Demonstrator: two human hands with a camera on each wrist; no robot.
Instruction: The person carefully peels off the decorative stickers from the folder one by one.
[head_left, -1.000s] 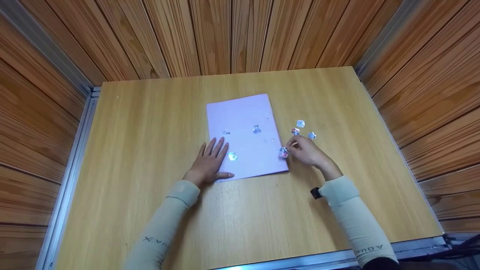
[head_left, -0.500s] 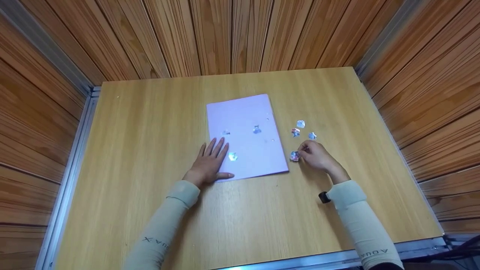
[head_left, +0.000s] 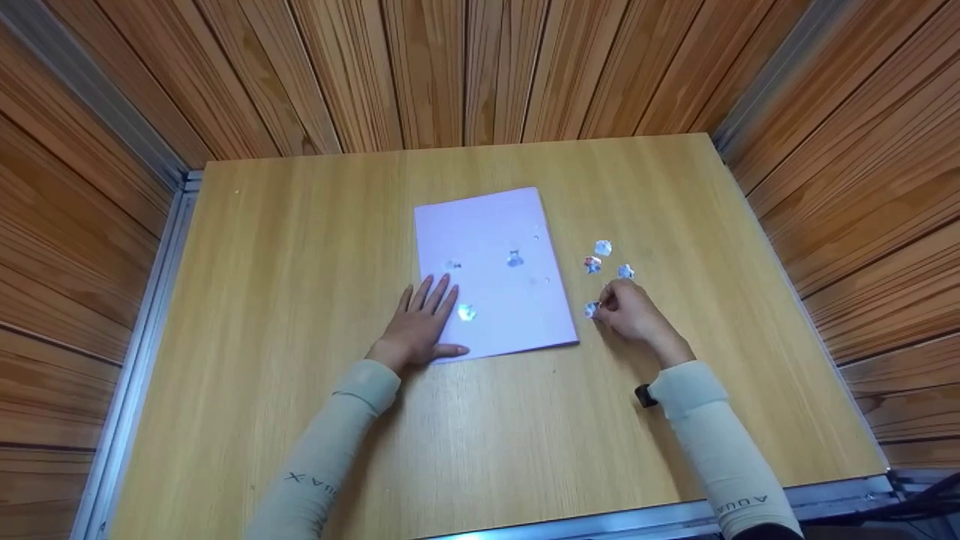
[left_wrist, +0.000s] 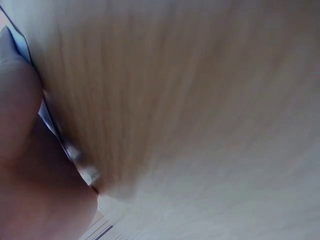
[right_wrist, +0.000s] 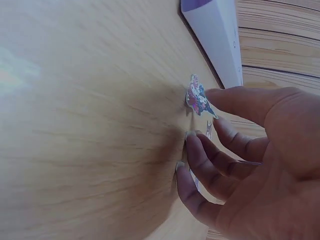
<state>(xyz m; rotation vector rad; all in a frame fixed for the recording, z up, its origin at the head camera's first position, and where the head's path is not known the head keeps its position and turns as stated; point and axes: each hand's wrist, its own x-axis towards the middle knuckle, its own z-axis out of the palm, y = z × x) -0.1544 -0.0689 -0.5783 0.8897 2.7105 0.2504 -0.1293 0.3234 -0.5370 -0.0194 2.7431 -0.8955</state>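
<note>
Head: three stickers (head_left: pixel 592 264) beyond right hand (head_left: pixel 634 311)

I record an enclosed work booth; which kind of building houses it, I cannot determine. Plank-patterned walls (head_left: pixel 465 75) close in the back and both sides. Grey metal posts (head_left: pixel 97 90) stand in the two far corners, and metal rails (head_left: pixel 135 375) run along the left and near edges of the wood-grain table (head_left: pixel 300 240). I also note dark cables (head_left: pixel 919 501) beyond its near right corner.
</note>
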